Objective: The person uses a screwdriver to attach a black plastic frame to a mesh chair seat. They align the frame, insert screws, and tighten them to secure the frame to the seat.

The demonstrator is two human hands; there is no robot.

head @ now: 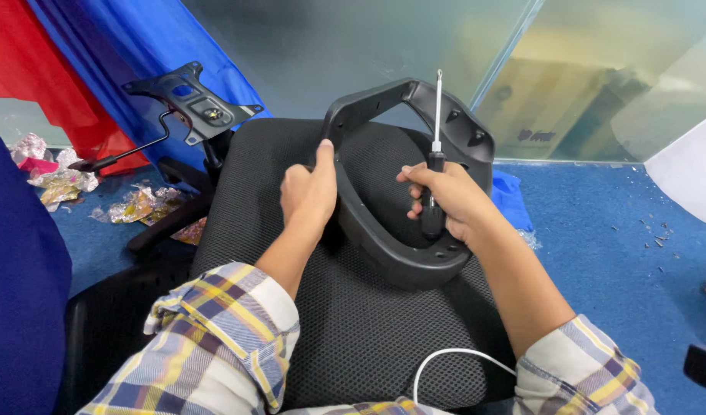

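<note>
A black plastic chair armrest [384, 230] — a curved loop with small screw holes in its outer face — stands tilted on the black mesh seat cushion [353, 323] of an office chair, its lower bend resting on the mesh and its upper bend rising toward the glass wall [599, 77]. The left hand [308, 192] is closed around the loop's left side, thumb pointing up along the edge. The right hand [445, 198] is wrapped around the black handle of a screwdriver [434, 165], whose metal shaft points straight up in front of the armrest's right side; the fingers sit inside the loop, against the plastic. Both forearms come out of rolled plaid sleeves, and a white cable [453, 357] curves across the near edge of the cushion. Behind the cushion, to the left, a black metal chair mechanism plate [193, 101] with a lever stands on its column. Crumpled foil wrappers [57, 178] lie on the blue carpet [614, 230] — near red and blue cloth.
</note>
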